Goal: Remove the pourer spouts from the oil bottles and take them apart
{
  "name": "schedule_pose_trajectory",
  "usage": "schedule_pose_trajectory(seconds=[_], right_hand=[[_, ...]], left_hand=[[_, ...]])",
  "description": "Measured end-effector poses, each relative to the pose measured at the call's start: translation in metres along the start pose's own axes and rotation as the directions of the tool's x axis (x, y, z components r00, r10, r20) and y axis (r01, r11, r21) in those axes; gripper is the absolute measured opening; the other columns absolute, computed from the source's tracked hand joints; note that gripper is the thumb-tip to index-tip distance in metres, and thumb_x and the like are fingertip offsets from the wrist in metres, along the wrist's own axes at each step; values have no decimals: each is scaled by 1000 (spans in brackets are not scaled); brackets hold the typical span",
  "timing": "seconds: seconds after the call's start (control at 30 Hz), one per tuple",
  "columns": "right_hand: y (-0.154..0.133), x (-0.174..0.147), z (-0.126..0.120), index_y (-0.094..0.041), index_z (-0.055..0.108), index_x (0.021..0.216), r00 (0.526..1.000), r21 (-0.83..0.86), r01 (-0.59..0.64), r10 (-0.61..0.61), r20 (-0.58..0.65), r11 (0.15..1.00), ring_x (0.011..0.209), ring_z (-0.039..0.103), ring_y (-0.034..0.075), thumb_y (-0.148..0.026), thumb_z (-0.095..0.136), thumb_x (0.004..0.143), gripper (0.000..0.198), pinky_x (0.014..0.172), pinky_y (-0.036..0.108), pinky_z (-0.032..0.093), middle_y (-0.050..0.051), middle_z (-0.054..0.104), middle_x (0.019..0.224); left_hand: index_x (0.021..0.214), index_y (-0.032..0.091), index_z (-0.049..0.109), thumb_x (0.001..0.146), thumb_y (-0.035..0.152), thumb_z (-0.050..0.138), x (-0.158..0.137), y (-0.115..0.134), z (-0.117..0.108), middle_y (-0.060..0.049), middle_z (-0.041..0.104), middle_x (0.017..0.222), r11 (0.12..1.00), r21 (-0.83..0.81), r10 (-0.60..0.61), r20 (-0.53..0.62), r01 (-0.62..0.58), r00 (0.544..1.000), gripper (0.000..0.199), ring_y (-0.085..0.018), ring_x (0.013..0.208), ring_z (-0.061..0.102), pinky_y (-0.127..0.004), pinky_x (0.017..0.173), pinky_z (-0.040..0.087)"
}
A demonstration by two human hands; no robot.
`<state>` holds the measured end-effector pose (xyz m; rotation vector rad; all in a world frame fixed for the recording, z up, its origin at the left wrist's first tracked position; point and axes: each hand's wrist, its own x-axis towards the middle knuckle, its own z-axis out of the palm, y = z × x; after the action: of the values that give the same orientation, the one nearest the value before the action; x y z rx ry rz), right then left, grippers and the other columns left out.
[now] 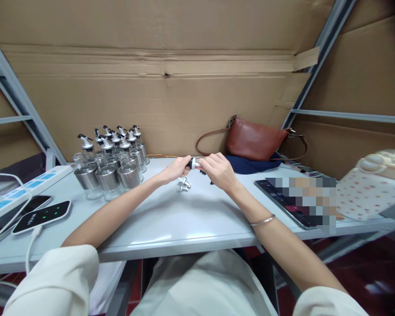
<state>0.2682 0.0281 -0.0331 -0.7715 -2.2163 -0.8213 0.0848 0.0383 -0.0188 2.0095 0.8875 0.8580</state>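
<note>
Both hands meet above the far middle of the white table. Between them is a pour spout (194,163) with a black part and a silvery part. My left hand (178,169) is closed around its black end. The fingers of my right hand (218,170) pinch the silvery end, partly hiding it. Just below my left hand, loose silvery spout pieces (183,184) lie on the table. Small black parts (203,172) sit by my right hand, partly covered by it. To the left stand several glass bottles with metal sleeves (107,179); those behind carry black-and-silver spouts (107,144).
A brown handbag (257,139) rests on dark blue cloth (250,165) at the back right. A tablet-like device (279,202) and a dotted white container (364,188) are at right. At left lie a power strip (26,189) and a cabled device (42,217). Cardboard (171,101) walls the back.
</note>
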Motion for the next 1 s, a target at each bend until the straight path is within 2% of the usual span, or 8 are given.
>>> schedule_pose_trajectory(seconds=[0.13, 0.2, 0.27, 0.4, 0.5, 0.7, 0.83, 1.0], right_hand=[[4, 0, 0, -18, 61, 93, 998, 11, -63, 63, -22, 998, 70, 48, 20, -38, 30, 98, 37, 67, 33, 28, 7, 62, 73], [5, 0, 1, -18, 60, 92, 988, 130, -150, 153, -13, 980, 69, 50, 20, -43, 27, 98, 42, 67, 32, 30, 7, 62, 73], [3, 0, 3, -19, 58, 89, 966, 290, -255, 255, 38, 923, 67, 51, 19, -49, 24, 97, 46, 66, 31, 31, 7, 62, 74], [-5, 2, 3, -22, 45, 76, 880, 559, -471, 406, 247, 682, 53, 49, 15, -61, 24, 93, 47, 58, 27, 34, -1, 56, 58], [-12, 5, 3, -23, 38, 73, 838, 695, -530, 428, 339, 486, 43, 44, 12, -67, 27, 88, 48, 54, 25, 34, -5, 49, 46], [-13, 8, 3, -22, 38, 66, 792, 810, -555, 415, 447, 187, 33, 37, 9, -69, 33, 86, 51, 41, 23, 31, -6, 44, 36], [-8, 7, 2, -23, 34, 61, 765, 814, -579, 375, 524, 45, 27, 32, 7, -73, 38, 82, 54, 34, 22, 26, -7, 38, 32], [-3, 5, -2, -24, 30, 57, 707, 758, -640, 288, 646, -129, 25, 28, 7, -72, 40, 81, 55, 33, 22, 23, -9, 31, 30]], left_hand=[[62, 21, 26, 93, 49, 26, 1, 9, -5, 7, 19, 54, 997, -62, -30, 87, 36, 996, 42, -7, 44, 17, -22, 43, 19], [65, 20, 30, 93, 49, 28, 0, 14, -11, 6, 22, 56, 999, -44, -13, 120, 18, 993, 41, -7, 45, 20, -23, 44, 21], [66, 19, 33, 94, 46, 27, -1, 18, -16, 5, 28, 57, 997, 67, 28, 127, -36, 992, 39, -8, 46, 26, -23, 46, 24], [66, 19, 38, 96, 33, 27, -4, 26, -25, 3, 40, 56, 876, 454, 124, 119, -165, 985, 35, -11, 50, 38, -25, 54, 32], [70, 18, 42, 96, 29, 28, -5, 29, -27, 3, 45, 56, 779, 601, 150, 96, -177, 984, 32, -12, 51, 44, -25, 57, 34], [81, 16, 50, 96, 29, 31, -4, 28, -25, 1, 51, 63, 696, 689, 216, 72, -205, 974, 27, -13, 58, 50, -25, 60, 36], [83, 16, 49, 96, 28, 33, -5, 26, -24, 0, 54, 69, 671, 699, 255, 94, -246, 962, 25, -13, 60, 50, -25, 59, 37], [96, 15, 50, 93, 24, 43, -6, 29, -23, -4, 56, 90, 578, 766, 297, 124, -281, 947, 12, -14, 68, 55, -25, 62, 38]])
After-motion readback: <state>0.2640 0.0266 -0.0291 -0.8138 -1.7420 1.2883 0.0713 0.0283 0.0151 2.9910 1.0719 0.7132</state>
